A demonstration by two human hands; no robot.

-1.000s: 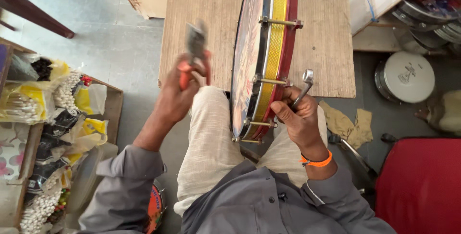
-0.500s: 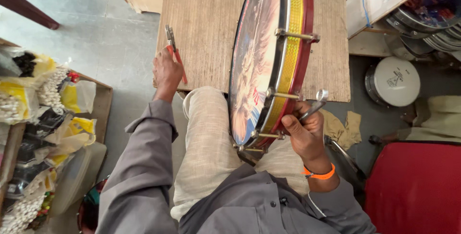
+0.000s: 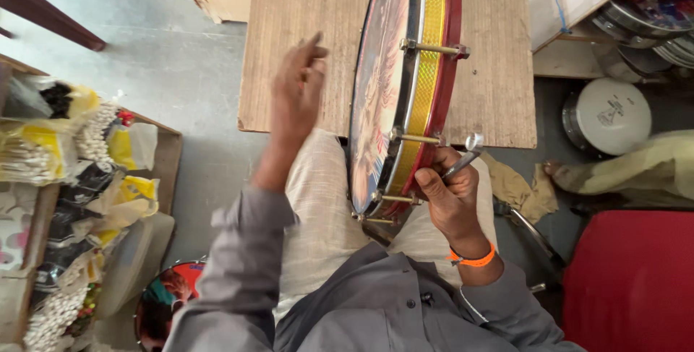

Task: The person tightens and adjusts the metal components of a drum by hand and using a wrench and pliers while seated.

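I see one drum [image 3: 401, 92] standing on edge on my lap, leaning against the front of the bench [image 3: 303, 48]. Its painted skin faces my left hand and its long axis runs away from me, up across the bench. The gold-and-red rim faces right, with four tension rods showing along it. My right hand [image 3: 452, 196] sits at the drum's near right edge, grip shut around a metal key [image 3: 463, 157] that angles up and away from the rim. My left hand [image 3: 298, 95] hovers left of the drum over the bench, fingers loosely open, holding nothing. Right of the drum lie a rag [image 3: 517, 186], a white round lid [image 3: 603, 115] and a red seat [image 3: 636, 280]. Far left of the drum, boxes [image 3: 65, 178] hold bagged parts.
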